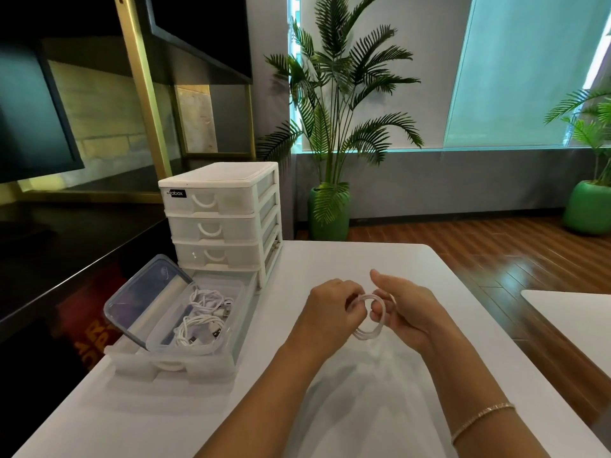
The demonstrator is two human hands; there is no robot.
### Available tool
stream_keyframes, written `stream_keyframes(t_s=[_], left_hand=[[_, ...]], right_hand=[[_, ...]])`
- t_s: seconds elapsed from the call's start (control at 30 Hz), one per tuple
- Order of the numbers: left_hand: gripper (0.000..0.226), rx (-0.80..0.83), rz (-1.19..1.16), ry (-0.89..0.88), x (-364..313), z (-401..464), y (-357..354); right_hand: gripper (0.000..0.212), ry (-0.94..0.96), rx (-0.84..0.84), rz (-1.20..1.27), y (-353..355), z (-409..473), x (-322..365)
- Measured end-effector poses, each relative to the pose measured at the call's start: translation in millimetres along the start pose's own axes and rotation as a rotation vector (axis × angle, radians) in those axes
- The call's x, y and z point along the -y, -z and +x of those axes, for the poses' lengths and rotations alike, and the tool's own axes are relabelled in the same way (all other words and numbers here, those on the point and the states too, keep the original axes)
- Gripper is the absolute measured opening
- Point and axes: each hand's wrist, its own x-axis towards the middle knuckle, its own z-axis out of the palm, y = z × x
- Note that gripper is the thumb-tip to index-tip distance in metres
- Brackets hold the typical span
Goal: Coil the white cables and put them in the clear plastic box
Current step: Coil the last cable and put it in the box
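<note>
A white cable (373, 320), wound into a small coil, hangs between both hands above the white table (330, 259). My left hand (330, 309) pinches the coil's upper left side. My right hand (405, 309) holds its right side, fingers curled through the loops and thumb raised. The clear plastic box (228, 328) stands to the left with its lid (145, 299) tipped up at its far left side. Inside it lie two coiled white cables (203, 317).
The clear box sits in a pulled-out drawer (172, 368) in front of a white drawer unit (221, 223) at the table's back left. A second white table (575, 319) is at the right. Potted palms stand on the wooden floor behind.
</note>
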Motion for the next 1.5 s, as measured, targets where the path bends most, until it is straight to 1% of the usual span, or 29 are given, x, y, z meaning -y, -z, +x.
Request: stream_keyframes(t_s=[0.07, 0.13, 0.17, 0.23, 0.3, 0.4, 0.47, 0.57, 0.7, 0.8, 0.87, 0.97, 1.03, 1.17, 1.23, 1.27, 1.33, 1.43, 1.5], left_hand=[[0.021, 0.008, -0.044, 0.16, 1.9, 1.4, 3.0], [0.019, 0.042, -0.157, 0.328, 3.8, 2.5, 6.9], [0.016, 0.063, -0.251, 0.399, 4.8, 2.9, 8.2], [0.014, 0.091, -0.516, 0.538, 4.7, 3.5, 10.5], [0.016, 0.116, -0.738, 0.674, 1.2, 3.8, 12.3], [0.018, 0.154, -0.969, 0.76, -5.3, 3.1, 13.8], [0.02, 0.138, -1.078, 0.786, -6.4, 2.7, 13.8], [0.019, 0.07, -1.17, 0.808, -3.8, 3.2, 13.3], [0.019, 0.024, -1.137, 0.797, 2.9, 3.9, 11.7], [0.013, 0.034, -1.019, 0.722, 3.9, 4.0, 9.0], [0.008, 0.032, -0.797, 0.618, 6.4, 4.5, 8.7], [0.011, 0.017, -0.401, 0.461, 10.3, 4.0, 11.8], [0.013, -0.013, -0.271, 0.389, 10.8, 3.3, 14.1], [0.017, -0.049, -0.136, 0.288, 9.3, 2.7, 17.1], [0.018, -0.049, -0.121, 0.283, 10.8, 3.4, 18.7], [0.018, -0.037, -0.149, 0.301, 11.6, 3.5, 18.1], [0.014, 0.016, -0.281, 0.366, 12.8, 4.3, 15.6], [0.005, 0.102, -0.543, 0.485, 12.0, 4.6, 9.6], [0.006, 0.154, -0.647, 0.53, 9.0, 3.5, 7.2]], right_hand=[[0.042, 0.034, 0.085, 0.021, -0.5, -3.2, 1.0], [0.056, 0.086, 0.105, -0.039, -1.3, -5.1, 1.0], [0.061, 0.111, 0.106, -0.086, -1.0, -5.0, 0.6], [0.064, 0.179, 0.078, -0.199, -0.6, -3.9, 0.9], [0.055, 0.254, 0.011, -0.309, 0.4, -2.6, -0.7], [0.026, 0.388, -0.065, -0.455, 0.2, -1.0, -5.2], [0.022, 0.469, -0.071, -0.576, 0.9, -1.0, -6.1], [0.015, 0.515, -0.006, -0.737, 1.0, -4.2, -3.4], [0.023, 0.478, 0.053, -0.949, -2.7, -1.3, -6.3], [0.023, 0.464, 0.015, -0.985, -2.9, -0.3, -6.3], [0.022, 0.387, 0.006, -0.895, -1.5, 0.9, -5.0], [0.029, 0.145, 0.057, -0.59, -2.5, -1.7, -2.4], [0.036, 0.094, 0.056, -0.508, -4.2, -1.9, -2.4], [0.045, 0.108, 0.0, -0.502, -4.2, 0.5, -3.0], [0.042, 0.116, -0.029, -0.428, -2.9, 1.5, -2.6], [0.04, 0.125, -0.044, -0.397, -2.7, 1.4, -2.8], [0.037, 0.149, -0.075, -0.344, -4.0, 3.1, -4.2], [0.034, 0.149, -0.092, -0.294, -6.3, 4.4, -6.1], [0.034, 0.14, -0.107, -0.307, -6.6, 5.2, -7.8]])
